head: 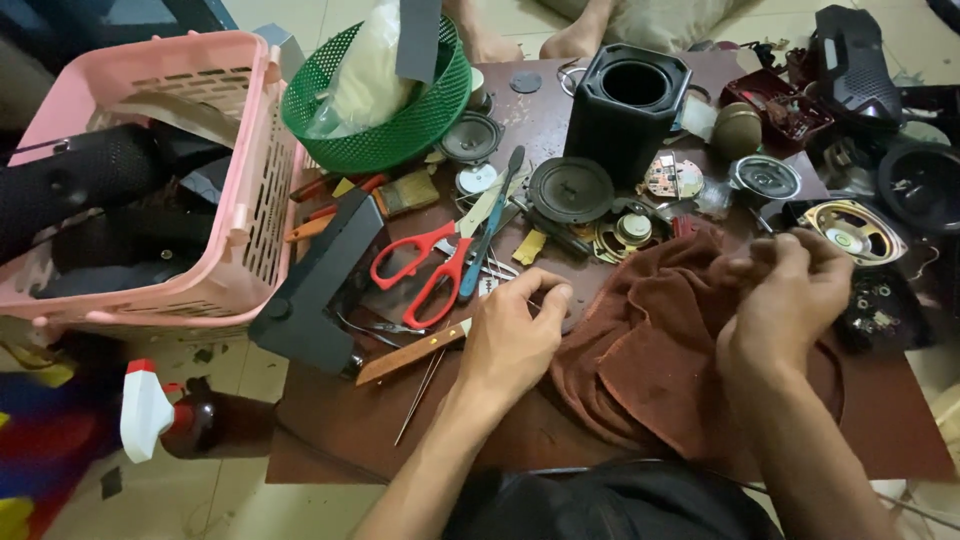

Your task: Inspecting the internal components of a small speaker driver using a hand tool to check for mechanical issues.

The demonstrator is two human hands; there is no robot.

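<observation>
My left hand (517,335) rests on the low brown table (330,420), fingers curled, its fingertips at the left edge of a reddish-brown cloth (640,350). Whether it pinches anything is hidden. My right hand (785,300) is bunched over the cloth's right side, fingers closed on a fold of it. Just left of my left hand lie red-handled scissors (425,265) and a wooden-handled tool (410,352). A thin metal rod (420,395) lies near my left wrist.
A pink basket (235,200) holding dark speakers stands at the left, a green round basket (400,130) behind it. A black speaker box (625,105), loose speaker cones (570,188), a circuit board (672,178) and a spray bottle (175,420) surround the work spot.
</observation>
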